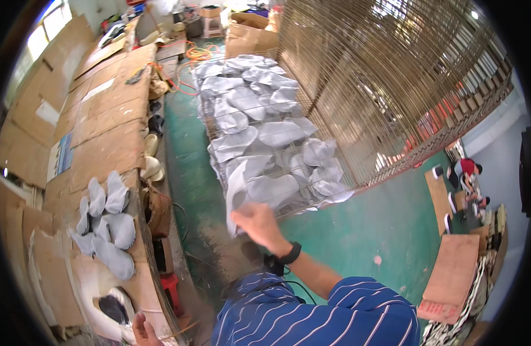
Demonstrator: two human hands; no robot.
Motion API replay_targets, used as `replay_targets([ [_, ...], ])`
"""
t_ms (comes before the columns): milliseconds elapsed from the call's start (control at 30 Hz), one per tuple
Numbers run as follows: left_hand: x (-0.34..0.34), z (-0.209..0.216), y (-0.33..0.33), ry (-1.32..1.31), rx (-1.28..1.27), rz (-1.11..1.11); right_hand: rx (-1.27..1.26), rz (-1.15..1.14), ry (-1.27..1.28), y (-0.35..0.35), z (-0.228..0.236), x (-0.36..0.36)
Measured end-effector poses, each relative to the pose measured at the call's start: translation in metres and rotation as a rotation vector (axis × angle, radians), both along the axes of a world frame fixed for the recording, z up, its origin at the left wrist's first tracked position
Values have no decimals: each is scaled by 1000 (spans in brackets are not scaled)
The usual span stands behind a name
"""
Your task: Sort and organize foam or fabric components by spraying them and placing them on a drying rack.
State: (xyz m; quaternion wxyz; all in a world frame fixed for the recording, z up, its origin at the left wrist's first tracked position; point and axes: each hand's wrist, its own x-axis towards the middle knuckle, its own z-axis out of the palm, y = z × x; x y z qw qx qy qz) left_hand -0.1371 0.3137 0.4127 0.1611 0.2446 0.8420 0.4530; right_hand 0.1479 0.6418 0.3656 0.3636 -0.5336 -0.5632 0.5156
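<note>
A green floor (358, 242) runs through the middle of the view. Over its far right side stands a tall rack (358, 75) of thin brown rods. Along the left goes a long surface (113, 135) covered with cardboard. Between these two lies a low wire rack (347, 173), spread with overlapping grey pieces (251, 102). A striped blue shirt (323, 317) fills the lower middle. Near the right rim is a brown board (450, 271); behind the wire rack sits an open box (251, 39). On the surface's near part, several grey cutouts (114, 259) rest in a loose cluster, and nearer still is a pale shoe (123, 305) with a dark opening. At the wire rack's near left corner, one grey sheet (236, 184) stands tilted up, its lower part in the narrow grip of the right hand (258, 225). The left hand (144, 333) is just beside the shoe, cut off by the lower edge; its grip cannot be told. Smallest is the black wristband (291, 252) on the right wrist.
</note>
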Motion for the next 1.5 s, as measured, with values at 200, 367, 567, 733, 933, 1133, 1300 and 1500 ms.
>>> replay_targets([
  [200,35,28,124,-227,-148,-236,125,-332,-60,139,-41,133],
  [367,47,8,162,-300,-188,-293,51,-542,62,189,-32,229],
  [567,31,-33,160,-179,-272,-468,185,-927,45,135,-103,306],
  [733,8,-76,131,-220,-282,-507,-481,-1108,185,87,-266,329],
  [933,3,-86,140,-236,-217,-270,-457,-830,182,64,-295,314],
  [1133,-32,-89,135,-237,-70,-200,-427,-446,-227,57,-267,172],
  [1300,-83,-108,89,-210,-4,-82,-417,212,-214,46,-222,-15],
  [1500,-135,-130,38,-416,-55,116,-320,634,-181,34,-176,-174],
])
